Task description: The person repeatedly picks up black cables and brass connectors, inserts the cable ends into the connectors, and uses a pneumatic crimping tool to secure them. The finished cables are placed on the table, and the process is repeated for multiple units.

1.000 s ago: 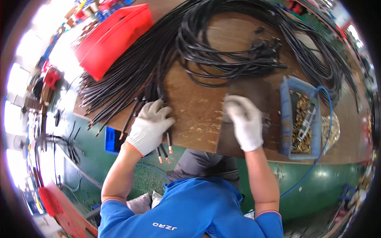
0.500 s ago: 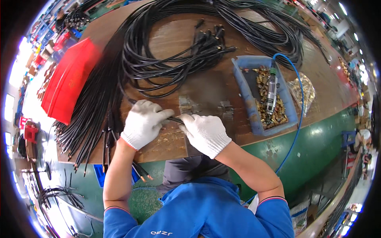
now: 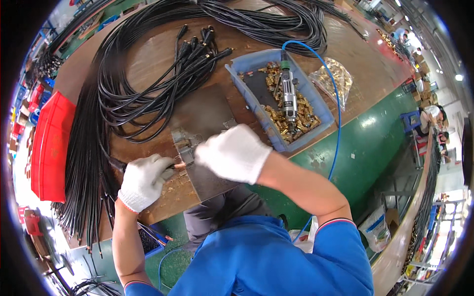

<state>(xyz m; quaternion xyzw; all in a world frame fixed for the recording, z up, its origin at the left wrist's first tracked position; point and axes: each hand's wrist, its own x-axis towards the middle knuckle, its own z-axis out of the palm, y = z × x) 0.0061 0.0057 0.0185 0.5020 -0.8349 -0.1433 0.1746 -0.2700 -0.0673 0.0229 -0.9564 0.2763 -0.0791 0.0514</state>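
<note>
Bared copper cable end between left hand and right hand.

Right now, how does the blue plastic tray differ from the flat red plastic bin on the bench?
The blue plastic tray sits to the right of the hands and holds brass fittings and a grey power driver. The flat red plastic bin lies at the left edge, beside the bundle of black cables, and looks larger; its contents cannot be seen. Both rest on the brown wooden bench.
</note>
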